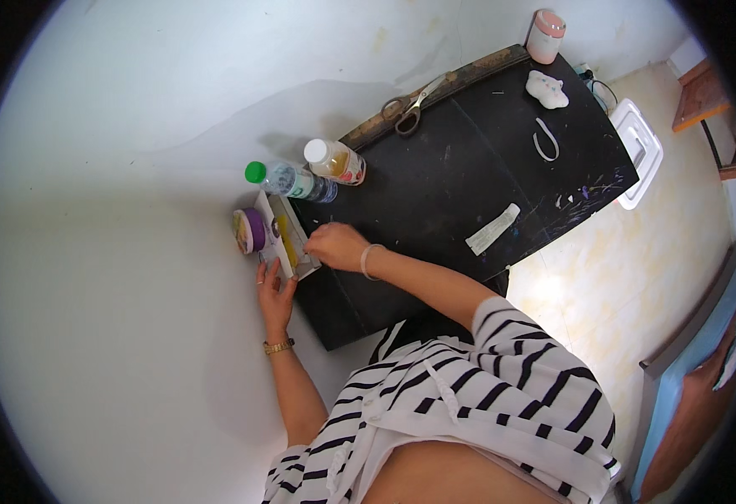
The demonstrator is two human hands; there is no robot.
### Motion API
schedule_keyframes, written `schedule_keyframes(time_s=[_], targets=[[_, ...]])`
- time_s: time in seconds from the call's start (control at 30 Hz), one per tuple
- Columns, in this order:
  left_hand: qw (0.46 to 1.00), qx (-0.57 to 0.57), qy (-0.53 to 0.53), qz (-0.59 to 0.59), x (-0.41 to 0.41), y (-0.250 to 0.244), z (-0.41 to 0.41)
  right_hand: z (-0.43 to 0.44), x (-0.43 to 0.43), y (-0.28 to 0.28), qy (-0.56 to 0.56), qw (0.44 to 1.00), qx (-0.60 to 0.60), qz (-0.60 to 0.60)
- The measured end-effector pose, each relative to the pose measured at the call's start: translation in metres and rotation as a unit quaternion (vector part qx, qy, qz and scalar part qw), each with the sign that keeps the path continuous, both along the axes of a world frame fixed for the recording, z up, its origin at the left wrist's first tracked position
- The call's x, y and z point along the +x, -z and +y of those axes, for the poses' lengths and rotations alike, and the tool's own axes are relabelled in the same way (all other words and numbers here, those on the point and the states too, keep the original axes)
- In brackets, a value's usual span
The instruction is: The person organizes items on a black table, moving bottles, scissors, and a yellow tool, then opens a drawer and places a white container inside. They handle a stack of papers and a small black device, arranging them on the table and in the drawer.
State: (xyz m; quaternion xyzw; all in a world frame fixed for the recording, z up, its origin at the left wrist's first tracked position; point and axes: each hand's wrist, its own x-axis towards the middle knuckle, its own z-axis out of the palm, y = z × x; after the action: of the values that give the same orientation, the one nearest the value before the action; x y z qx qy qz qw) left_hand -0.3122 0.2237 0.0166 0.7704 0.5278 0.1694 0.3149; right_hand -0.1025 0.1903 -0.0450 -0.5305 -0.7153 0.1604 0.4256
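A shallow white box (313, 269) stands at the left end of the black table, with something yellow (289, 239) inside it. My left hand (273, 296) holds the box's near left corner, thumb and fingers spread around it. Over the box's right side, my right hand (339, 247) has its fingers curled downward; whether they pinch something small is hidden. A round container with a purple rim (254, 230) is against the box's left side. Just beyond the box are a clear plastic bottle with a green cap (299, 183) and a white-capped bottle (339, 162).
On the black table (418, 189) are scissors (415, 108), a white tube (494, 229), a curved white strip (551, 142), a white plush-like object (547, 90) and a pink-lidded jar (546, 39). A wall borders the left and far sides. A white plastic lid (642, 154) lies beyond the right edge.
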Motion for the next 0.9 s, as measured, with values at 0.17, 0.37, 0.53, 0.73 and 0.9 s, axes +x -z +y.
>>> schedule_keyframes(time_s=[0.17,0.37,0.53,0.73,0.9], targets=[[1.0,0.001,0.012,0.004,0.002,-0.002,0.004,0.06,-0.056,0.021,-0.029,0.967,-0.036,-0.252],[1.0,0.005,-0.01,-0.018,-0.005,0.005,0.002,0.071,-0.071,0.013,-0.006,0.927,-0.011,-0.375],[1.0,-0.006,-0.003,-0.02,-0.003,0.004,0.005,0.075,-0.054,0.026,-0.081,0.942,0.039,-0.324],[1.0,-0.004,-0.002,-0.004,-0.005,0.003,0.005,0.072,-0.024,0.038,-0.078,0.968,0.15,-0.187],[0.998,-0.032,-0.03,-0.035,-0.003,0.001,0.003,0.049,-0.003,0.032,-0.079,0.985,0.141,-0.055]])
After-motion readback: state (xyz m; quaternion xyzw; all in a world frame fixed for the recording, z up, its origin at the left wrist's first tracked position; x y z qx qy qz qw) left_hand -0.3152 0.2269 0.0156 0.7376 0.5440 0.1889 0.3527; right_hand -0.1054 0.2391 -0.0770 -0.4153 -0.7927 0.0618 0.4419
